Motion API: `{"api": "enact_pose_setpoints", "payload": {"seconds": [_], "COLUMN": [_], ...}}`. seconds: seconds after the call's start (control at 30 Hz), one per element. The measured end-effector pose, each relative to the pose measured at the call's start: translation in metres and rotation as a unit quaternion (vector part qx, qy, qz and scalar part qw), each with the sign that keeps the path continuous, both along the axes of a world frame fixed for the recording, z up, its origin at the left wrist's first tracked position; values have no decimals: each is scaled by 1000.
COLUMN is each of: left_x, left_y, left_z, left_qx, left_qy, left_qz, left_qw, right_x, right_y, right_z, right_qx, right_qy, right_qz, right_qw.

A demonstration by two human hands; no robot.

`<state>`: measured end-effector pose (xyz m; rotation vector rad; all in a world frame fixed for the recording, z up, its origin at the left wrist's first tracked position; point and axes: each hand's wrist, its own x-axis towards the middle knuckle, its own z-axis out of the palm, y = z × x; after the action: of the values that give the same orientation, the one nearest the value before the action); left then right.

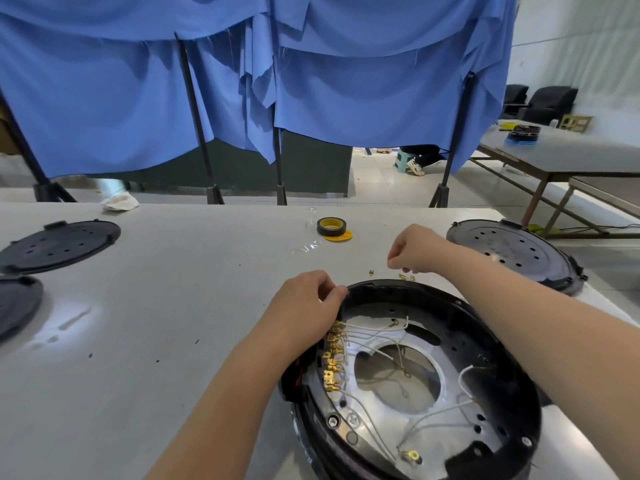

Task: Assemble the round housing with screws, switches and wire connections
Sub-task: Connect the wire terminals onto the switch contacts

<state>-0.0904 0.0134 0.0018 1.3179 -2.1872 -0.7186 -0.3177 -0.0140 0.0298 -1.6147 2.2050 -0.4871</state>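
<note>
Round housing lies open-side up at the table's near edge; left hand curls its fingers over the far-left rim, steadying it, while right hand pinches at the loose brass screws just behind: advisable to lift one screw only, rim held firm

Workshop — grey worktables, blue cloth screens, scattered parts
</note>
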Motion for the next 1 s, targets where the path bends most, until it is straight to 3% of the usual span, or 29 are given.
{"api": "enact_pose_setpoints", "payload": {"seconds": [0.4,0.8,0.87,1.0], "left_x": [-3,-2,-2,-1], "left_y": [1,1,1,0], "left_z": [0,0,1,2], "left_qx": [-11,-4,-1,1], "left_qy": [-2,-1,-2,-8], "left_qz": [4,-6,-5,-8], "left_qw": [1000,1000,1000,1000], "right_x": [27,20,20,29], "right_y": [-27,-24,-20,0], "right_z": [-23,-26,-20,7], "right_qx": [18,27,9,-81], "right_qy": [75,79,58,-76], "right_qz": [49,38,39,34], "right_qw": [996,996,997,993]}}
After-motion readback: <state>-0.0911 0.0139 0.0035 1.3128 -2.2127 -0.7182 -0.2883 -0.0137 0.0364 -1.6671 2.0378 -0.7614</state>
